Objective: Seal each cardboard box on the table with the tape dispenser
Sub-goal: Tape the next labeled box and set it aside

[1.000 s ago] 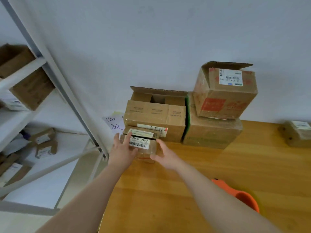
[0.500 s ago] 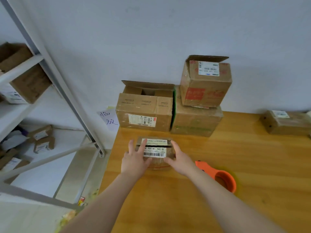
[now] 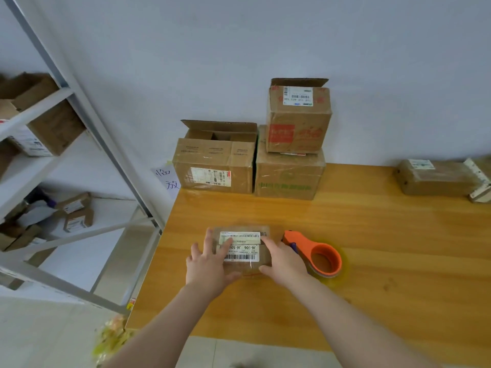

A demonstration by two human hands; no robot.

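Observation:
A small flat cardboard box (image 3: 242, 251) with white barcode labels lies on the wooden table (image 3: 372, 248), near its front left. My left hand (image 3: 208, 264) grips its left side with fingers over the top. My right hand (image 3: 285, 261) holds its right side. Just right of that hand the orange tape dispenser (image 3: 316, 254) lies on the table, untouched. At the back by the wall stand an open-topped box (image 3: 215, 166), a closed box (image 3: 289, 176) and, stacked on the closed one, a box with an open flap (image 3: 299, 118).
A flat taped parcel (image 3: 435, 177) lies at the table's back right. A grey metal shelf rack (image 3: 79, 107) with several cartons stands to the left. A handwritten paper note (image 3: 167, 179) hangs on the wall by the table's corner.
Both hands have drawn the small box from the stack at the back toward the table's front. The tape dispenser now lies in full view beside my right hand.

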